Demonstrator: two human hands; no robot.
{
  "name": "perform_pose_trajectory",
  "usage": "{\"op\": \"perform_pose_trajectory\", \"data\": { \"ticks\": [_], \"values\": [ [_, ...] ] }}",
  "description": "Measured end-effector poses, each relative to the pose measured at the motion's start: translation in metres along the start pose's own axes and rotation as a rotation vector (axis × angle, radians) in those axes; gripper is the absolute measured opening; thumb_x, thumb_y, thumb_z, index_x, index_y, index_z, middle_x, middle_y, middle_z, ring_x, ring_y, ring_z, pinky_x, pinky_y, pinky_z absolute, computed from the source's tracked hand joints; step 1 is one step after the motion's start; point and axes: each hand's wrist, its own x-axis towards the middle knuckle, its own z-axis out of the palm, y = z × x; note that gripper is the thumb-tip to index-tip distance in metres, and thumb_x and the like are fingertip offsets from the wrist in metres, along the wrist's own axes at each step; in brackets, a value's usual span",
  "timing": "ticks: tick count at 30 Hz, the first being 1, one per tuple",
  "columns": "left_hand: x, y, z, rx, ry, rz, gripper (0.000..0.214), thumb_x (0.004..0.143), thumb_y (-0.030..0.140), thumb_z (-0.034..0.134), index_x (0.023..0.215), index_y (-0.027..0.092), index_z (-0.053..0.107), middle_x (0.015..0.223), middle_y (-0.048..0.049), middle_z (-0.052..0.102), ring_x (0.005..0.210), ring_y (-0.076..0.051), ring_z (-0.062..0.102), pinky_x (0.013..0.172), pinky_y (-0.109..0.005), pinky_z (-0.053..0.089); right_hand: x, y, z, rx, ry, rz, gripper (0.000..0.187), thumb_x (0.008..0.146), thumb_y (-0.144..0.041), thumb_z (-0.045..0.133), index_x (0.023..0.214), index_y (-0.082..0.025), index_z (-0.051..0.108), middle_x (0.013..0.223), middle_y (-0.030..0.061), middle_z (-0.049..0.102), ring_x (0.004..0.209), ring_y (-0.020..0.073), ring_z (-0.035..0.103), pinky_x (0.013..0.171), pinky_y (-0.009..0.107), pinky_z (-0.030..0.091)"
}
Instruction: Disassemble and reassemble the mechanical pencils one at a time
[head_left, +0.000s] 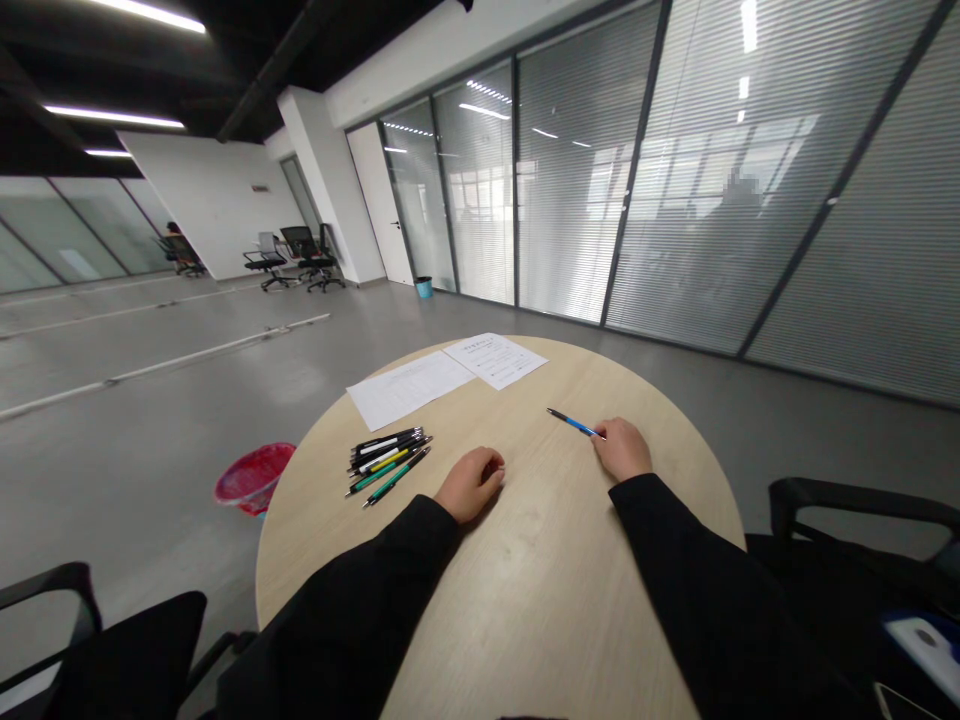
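Note:
On the right side of the round wooden table (547,560), my right hand (624,450) pinches one end of a blue pen (574,424). The pen's black end points away to the upper left, close to the tabletop. My left hand (471,486) rests on the table near the middle, fingers loosely curled with a gap to the thumb and nothing in it. Just left of that hand lies a pile of pens (386,460), black, white, yellow and green. The green ones are nearest to me.
Two printed paper sheets, a left one (411,390) and a right one (499,360), lie at the table's far side. A red basin (255,478) is on the floor to the left. Black chairs flank me, one left (127,650) and one right (862,505). Glass partitions (574,180) stand beyond.

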Motion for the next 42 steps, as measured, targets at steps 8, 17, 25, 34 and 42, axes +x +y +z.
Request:
{"op": "perform_pose_trajectory", "data": {
  "ticks": [8,17,25,34,42],
  "values": [
    [0.0,0.0,-0.001,-0.019,-0.003,-0.029,0.017,0.085,0.026,0.052,0.098,0.018,0.059,0.086,-0.0048,0.063,0.078,-0.018,0.056,0.072,-0.032,0.046,0.0,0.001,0.0,0.007,0.002,-0.023,0.012,0.083,-0.022,0.059,0.082,-0.017,0.07,0.086,0.0089,0.066,0.087,0.0203,0.059,0.076,0.028,0.039],
    [-0.001,-0.003,-0.005,0.058,-0.011,0.0,0.017,0.088,0.025,0.049,0.101,0.018,0.057,0.091,-0.0057,0.062,0.081,-0.019,0.057,0.075,-0.031,0.045,-0.002,-0.006,-0.001,0.118,0.099,-0.061,0.026,0.086,-0.024,0.056,0.107,-0.013,0.066,0.096,0.0113,0.064,0.091,0.0219,0.058,0.082,0.03,0.041],
    [-0.002,-0.022,-0.036,0.566,0.08,-0.169,0.014,0.09,0.021,0.044,0.092,0.017,0.058,0.096,-0.0104,0.06,0.091,-0.024,0.056,0.081,-0.035,0.043,-0.01,-0.025,-0.002,0.235,0.104,-0.266,0.022,0.087,-0.016,0.052,0.103,-0.015,0.066,0.094,0.008,0.063,0.092,0.0207,0.056,0.086,0.029,0.041],
    [-0.009,-0.026,-0.049,0.804,0.14,-0.395,0.019,0.089,0.023,0.045,0.099,0.014,0.058,0.104,-0.0157,0.06,0.099,-0.03,0.056,0.079,-0.038,0.045,-0.016,-0.037,-0.001,0.297,0.042,-0.358,0.018,0.087,-0.015,0.053,0.098,-0.016,0.067,0.093,0.0071,0.063,0.092,0.0201,0.057,0.086,0.029,0.043],
    [-0.008,-0.025,-0.049,0.848,0.076,-0.392,0.021,0.09,0.013,0.04,0.102,0.013,0.057,0.107,-0.0151,0.061,0.097,-0.028,0.059,0.077,-0.036,0.046,-0.021,-0.045,0.0,0.348,0.019,-0.397,0.017,0.087,-0.013,0.052,0.096,-0.017,0.067,0.093,0.0061,0.064,0.091,0.0187,0.058,0.086,0.029,0.044]
  ]
}}
